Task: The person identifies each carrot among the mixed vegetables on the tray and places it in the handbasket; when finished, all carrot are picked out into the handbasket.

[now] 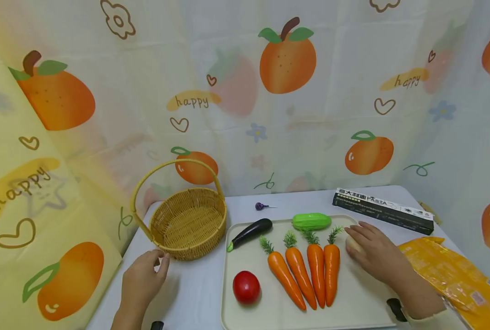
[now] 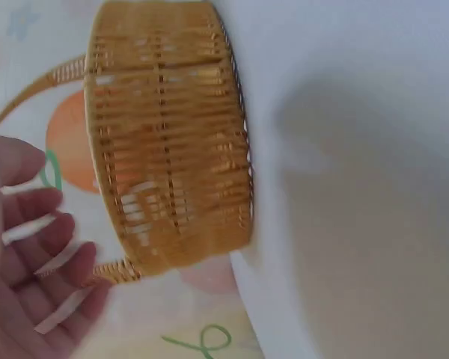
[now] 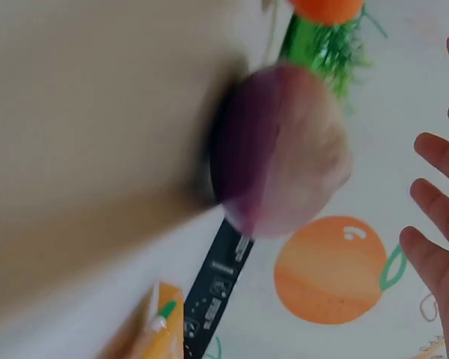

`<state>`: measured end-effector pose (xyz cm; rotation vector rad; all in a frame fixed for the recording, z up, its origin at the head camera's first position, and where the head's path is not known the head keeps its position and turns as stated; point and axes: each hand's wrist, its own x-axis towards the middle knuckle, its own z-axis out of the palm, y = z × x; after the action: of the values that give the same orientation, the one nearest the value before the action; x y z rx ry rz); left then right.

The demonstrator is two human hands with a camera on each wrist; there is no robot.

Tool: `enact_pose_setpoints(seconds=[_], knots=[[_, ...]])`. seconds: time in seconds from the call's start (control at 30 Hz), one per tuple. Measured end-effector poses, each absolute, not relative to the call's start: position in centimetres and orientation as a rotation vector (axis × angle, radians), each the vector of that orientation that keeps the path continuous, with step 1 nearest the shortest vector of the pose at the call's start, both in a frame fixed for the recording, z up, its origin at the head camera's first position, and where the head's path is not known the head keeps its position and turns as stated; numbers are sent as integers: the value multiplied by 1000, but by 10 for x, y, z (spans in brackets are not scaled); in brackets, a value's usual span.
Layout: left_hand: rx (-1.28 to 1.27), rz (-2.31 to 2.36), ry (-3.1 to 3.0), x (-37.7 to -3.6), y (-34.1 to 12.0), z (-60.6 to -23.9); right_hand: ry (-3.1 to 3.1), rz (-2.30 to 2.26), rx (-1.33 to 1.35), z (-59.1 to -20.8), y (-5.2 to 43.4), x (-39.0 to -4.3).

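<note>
A round purple-and-white vegetable, like a turnip point(image 3: 284, 149), sits at the tray's right side; in the head view my right hand point(image 1: 374, 250) is over it and mostly hides it. The right wrist view shows that hand's fingers point(image 3: 441, 161) spread, apart from it. My left hand point(image 1: 144, 277) hovers by the front left of a wicker basket point(image 1: 187, 224), fingers loosely bent. In the left wrist view its fingers overlap the handle's base; contact cannot be told. On the beige tray point(image 1: 278, 318) lie several carrots point(image 1: 286, 279), a tomato point(image 1: 246, 287), an eggplant point(image 1: 251, 232) and a green cucumber-like vegetable point(image 1: 311, 221).
Behind the tray lies a purple-headed lollipop point(image 1: 261, 206). A black pasta box point(image 1: 383, 211) rests at the back right, and an orange plastic bag point(image 1: 455, 279) lies right of the tray. A fruit-print curtain point(image 1: 236, 137) hangs behind the white table.
</note>
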<state>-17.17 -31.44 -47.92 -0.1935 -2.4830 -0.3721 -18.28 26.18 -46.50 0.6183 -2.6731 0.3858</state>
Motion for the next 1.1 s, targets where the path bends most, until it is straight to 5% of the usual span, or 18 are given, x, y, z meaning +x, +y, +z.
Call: enact_pose_setpoints(seconds=[0.23,1.1], knots=[[216,-663,-2973,-173,-327,-476,-2598,408,568,-469,241,-169],[474,-1425,-2453,-211,-302,-515,-3083,733,264,-489,214,-166]])
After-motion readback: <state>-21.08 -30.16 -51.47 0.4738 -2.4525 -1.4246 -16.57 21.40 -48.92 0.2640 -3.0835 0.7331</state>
